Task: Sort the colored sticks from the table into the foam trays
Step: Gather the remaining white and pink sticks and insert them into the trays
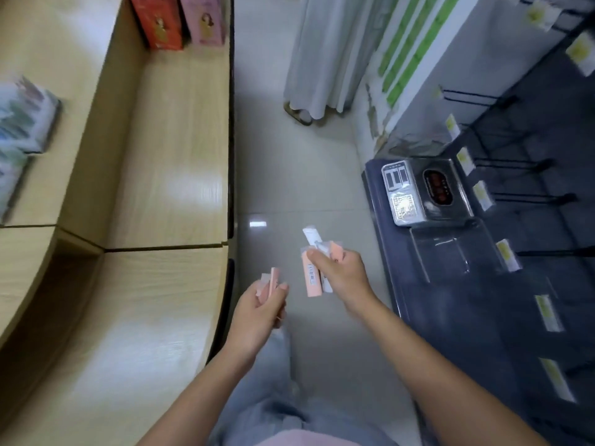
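I see the sticks held up over the tiled floor, on no surface. The right hand grips a small bundle of pink and white sticks, fingers curled round it. The left hand pinches a single pink stick. The hands are near each other but apart. A wooden counter runs along the left, with a red box and a pink box at its far end. On the right, a dark shelf carries a clear tray
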{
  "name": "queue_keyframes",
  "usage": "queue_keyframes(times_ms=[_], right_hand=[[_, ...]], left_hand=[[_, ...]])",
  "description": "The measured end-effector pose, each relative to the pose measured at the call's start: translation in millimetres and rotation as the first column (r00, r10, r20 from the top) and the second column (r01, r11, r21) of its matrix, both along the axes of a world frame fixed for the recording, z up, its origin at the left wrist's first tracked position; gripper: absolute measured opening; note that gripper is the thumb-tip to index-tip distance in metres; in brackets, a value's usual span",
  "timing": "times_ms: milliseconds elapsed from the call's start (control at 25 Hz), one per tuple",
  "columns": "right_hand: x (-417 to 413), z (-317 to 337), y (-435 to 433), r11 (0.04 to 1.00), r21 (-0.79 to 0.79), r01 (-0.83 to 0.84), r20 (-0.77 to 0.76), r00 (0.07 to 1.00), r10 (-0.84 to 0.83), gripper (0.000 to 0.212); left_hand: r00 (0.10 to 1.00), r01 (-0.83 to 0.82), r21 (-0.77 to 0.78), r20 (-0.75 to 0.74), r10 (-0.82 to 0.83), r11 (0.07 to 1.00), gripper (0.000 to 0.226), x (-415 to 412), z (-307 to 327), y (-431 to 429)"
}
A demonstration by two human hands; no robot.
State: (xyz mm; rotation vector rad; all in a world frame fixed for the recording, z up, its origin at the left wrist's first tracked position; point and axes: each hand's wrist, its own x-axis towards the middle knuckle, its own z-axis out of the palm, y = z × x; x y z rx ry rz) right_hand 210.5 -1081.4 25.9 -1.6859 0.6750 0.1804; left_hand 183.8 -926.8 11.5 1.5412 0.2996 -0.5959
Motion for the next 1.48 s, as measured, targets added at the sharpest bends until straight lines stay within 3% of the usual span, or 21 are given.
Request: queue_keyframes(times_ms=[240,520,720,880,1040,1120,1200,1320,1480], right_hand=[[142,-5,-18,0.993,-0.022,-0.118,-0.028,0.993,0.118,0.032],[273,-17,-37,0.987,0.038,-0.158,-0.082,0.984,0.161,0.025],[392,-40,-45,0.928,0.03,-0.371,-0.112,0.921,0.372,0.03],[487,-37,-19,0.714,-0.016,-0.7,-0.107,0.712,0.694,0.042],[545,-41,60,0.386,-0.023,-0.922,-0.112,0.386,0.916,0.037],[552,-49,111,0.215,-0.032,-0.976,-0.095,0.217,0.972,0.039],[547,-59,152,0.08,-0.027,-0.996,-0.083,0.082,0.993,0.037],[530,-83,199,-0.04,-0.018,-0.999,-0.123,-0.037,0.992,0.03],[523,-129,247,-0.099,-0.08,-0.992,-0.169,-0.084,0.982,0.035]], left_hand=[[0.988,-0.142,0.034,0.07,0.139,0.989,0.024,163,-1,-13],[0.98,-0.075,0.149,0.195,0.045,0.986,0.028,342,27,-12],[0.966,-0.237,0.236,0.158,0.204,0.942,0.043,411,-2,-20],[0.846,-0.523,0.215,0.018,0.532,0.825,0.041,446,-18,-21],[0.563,-0.802,0.163,-0.115,0.818,0.575,0.033,456,-26,6],[0.414,-0.892,0.139,-0.132,0.901,0.43,0.024,452,-33,30],[0.33,-0.925,0.148,-0.147,0.933,0.35,0.022,443,-47,55],[0.272,-0.915,0.269,-0.135,0.953,0.3,0.027,426,-79,84],[0.176,-0.89,0.402,-0.131,0.976,0.215,0.033,423,-119,117]])
